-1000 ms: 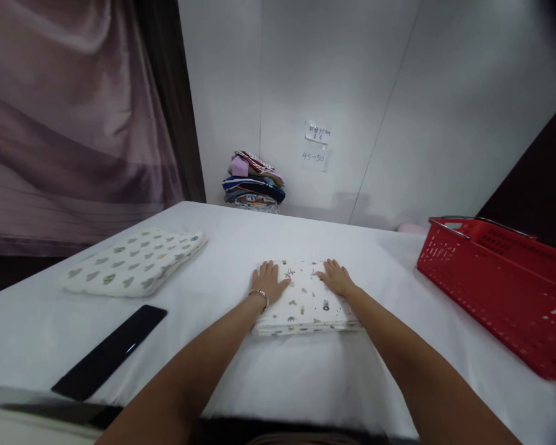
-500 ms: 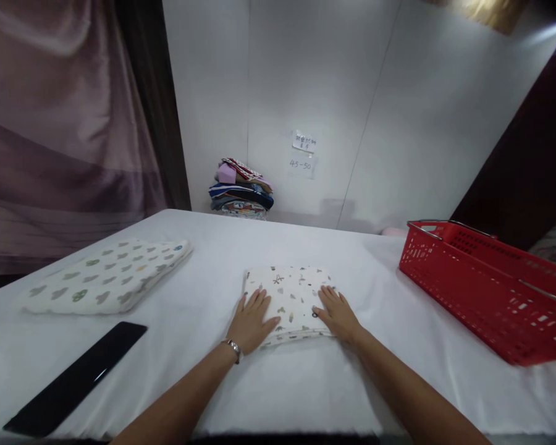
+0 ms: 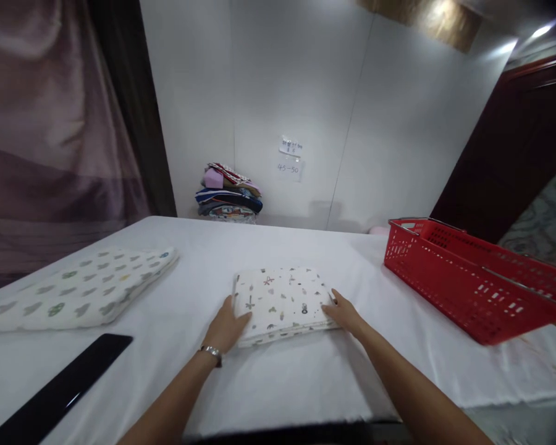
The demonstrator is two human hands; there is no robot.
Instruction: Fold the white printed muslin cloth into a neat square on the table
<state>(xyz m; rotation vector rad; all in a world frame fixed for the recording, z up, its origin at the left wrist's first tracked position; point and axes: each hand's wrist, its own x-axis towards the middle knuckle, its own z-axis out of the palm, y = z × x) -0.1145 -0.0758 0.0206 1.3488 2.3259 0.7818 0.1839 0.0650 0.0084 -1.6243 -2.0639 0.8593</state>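
A folded white cloth with small plant-like and other prints lies flat on the white-covered table. At its left edge my left hand, with a bracelet on the wrist, grips it: the thumb rests on top, and the fingers run along the side. My right hand holds the right edge in the same way, thumb on the top layer. The fingertips of both hands are partly hidden at the cloth's sides. Further left lies another folded white cloth, thicker and printed with grey cloud-like shapes; neither hand touches it.
A red plastic basket with metal handles stands on the right. A flat black panel lies at the front left. Behind the table's far edge is a stack of folded fabrics, near paper notes on the wall.
Both hands have slid from lying flat on top of the printed cloth outward to its left and right edges, now gripping them. The camera view has shifted slightly right.
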